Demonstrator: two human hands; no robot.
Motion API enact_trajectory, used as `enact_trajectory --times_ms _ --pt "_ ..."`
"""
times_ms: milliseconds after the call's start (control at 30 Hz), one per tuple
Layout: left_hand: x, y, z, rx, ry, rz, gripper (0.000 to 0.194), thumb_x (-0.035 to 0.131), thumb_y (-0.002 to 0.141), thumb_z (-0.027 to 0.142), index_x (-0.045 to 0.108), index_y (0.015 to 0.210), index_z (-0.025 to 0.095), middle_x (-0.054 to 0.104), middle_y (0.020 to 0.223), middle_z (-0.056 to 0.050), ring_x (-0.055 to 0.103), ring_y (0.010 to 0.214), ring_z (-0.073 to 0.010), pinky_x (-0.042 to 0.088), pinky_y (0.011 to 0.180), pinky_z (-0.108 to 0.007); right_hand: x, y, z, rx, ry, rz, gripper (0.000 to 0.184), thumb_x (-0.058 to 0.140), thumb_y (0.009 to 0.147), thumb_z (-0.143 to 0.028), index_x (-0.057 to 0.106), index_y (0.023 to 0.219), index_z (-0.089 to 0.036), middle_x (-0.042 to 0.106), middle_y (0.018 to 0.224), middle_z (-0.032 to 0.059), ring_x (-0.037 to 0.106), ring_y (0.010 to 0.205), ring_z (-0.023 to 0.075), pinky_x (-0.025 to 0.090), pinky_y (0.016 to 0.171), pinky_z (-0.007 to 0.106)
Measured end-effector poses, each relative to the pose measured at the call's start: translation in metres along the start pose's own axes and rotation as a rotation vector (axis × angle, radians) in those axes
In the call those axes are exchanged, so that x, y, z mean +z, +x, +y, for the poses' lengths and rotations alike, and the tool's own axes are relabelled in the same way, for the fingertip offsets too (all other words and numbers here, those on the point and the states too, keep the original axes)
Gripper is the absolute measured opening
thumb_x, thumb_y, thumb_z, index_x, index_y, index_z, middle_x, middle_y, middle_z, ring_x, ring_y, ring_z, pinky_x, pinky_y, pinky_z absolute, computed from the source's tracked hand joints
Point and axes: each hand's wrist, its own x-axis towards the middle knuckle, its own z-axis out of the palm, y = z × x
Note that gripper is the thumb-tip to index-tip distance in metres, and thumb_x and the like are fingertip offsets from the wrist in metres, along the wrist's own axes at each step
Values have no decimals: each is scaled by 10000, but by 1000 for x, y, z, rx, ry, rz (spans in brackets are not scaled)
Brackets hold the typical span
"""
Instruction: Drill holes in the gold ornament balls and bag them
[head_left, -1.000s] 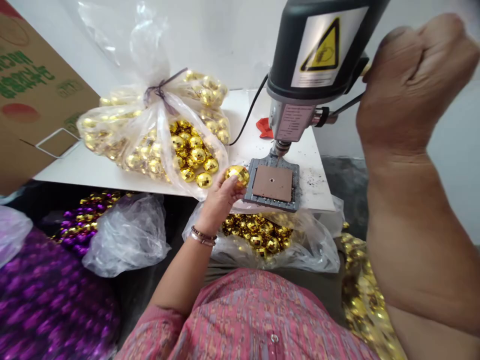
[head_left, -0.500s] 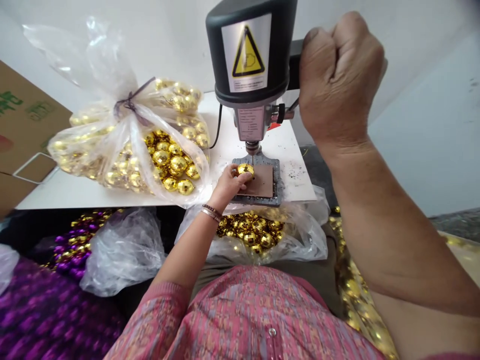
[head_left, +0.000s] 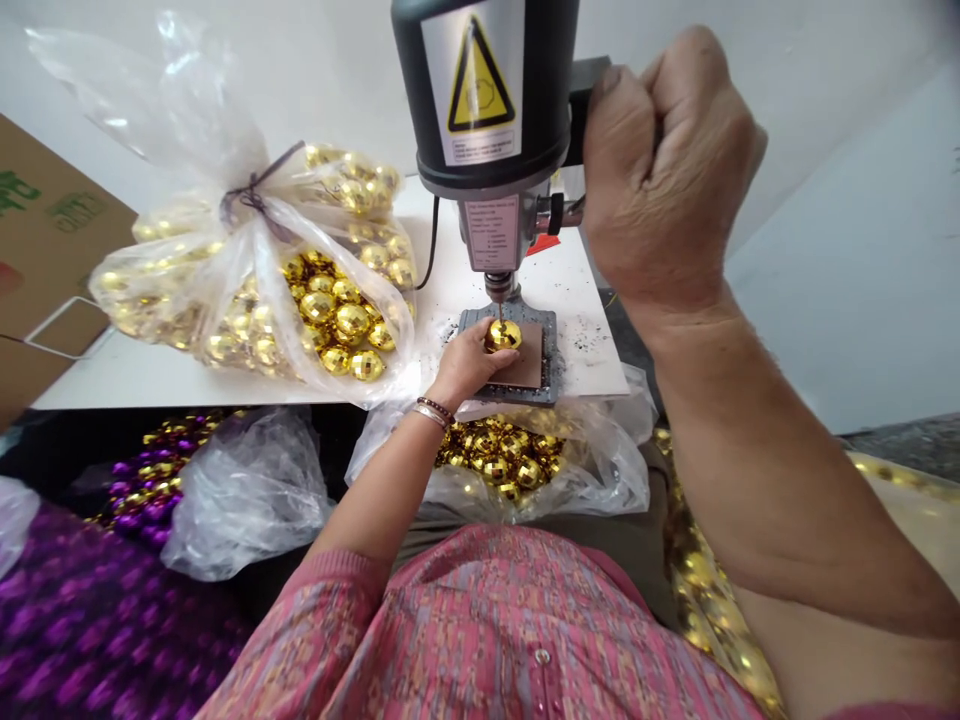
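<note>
My left hand pinches a gold mirrored ball on the brown pad of a bench drill's grey metal base plate. The thin drill bit comes down to the top of the ball and appears to touch it. My right hand is a closed fist beside the black drill head. It appears to grip the drill's feed lever, most of which the fist hides.
A tied plastic bag of gold balls stands on the white table left of the drill. An open bag of gold balls lies on my lap. Purple and gold beads, gold tinsel and a cardboard box lie around.
The gold ball has moved from beside the pad to directly under the bit, and the bit now sits lower, at the ball's top. My right fist has shifted slightly down.
</note>
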Motion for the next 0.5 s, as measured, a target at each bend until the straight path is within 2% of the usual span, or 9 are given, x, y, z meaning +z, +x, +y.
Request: enact_trajectory --times_ms 100,300,400,500 --pt "4 0 -4 -3 -11 8 705 880 807 327 676 1468 191 805 1230 -83 736 1152 -273 538 1044 -370 1 -20 1 6 -9 59 337 399 1008 -381 196 797 -214 263 741 -5 216 705 89 308 786 273" --pt "8 1 -12 6 -20 7 758 868 815 365 642 1513 176 805 1182 -80 737 1089 -269 558 966 -351 14 -51 31 -150 51 165 331 382 946 -489 267 796 -217 332 737 16 361 707 114 394 759 297" --pt "9 1 -13 28 -18 0 704 863 819 366 669 1476 201 808 1155 -67 735 1035 -262 563 928 -343 20 -57 40 -143 55 179 349 403 973 -512 354 800 -213 356 734 11 410 709 114 419 760 302" --pt "9 1 -13 32 -22 -6 683 862 817 355 677 1457 205 807 1139 -61 734 1003 -259 564 905 -337 26 -62 45 -170 47 224 403 396 1007 -552 430 808 -203 380 728 10 397 686 105 388 715 296"
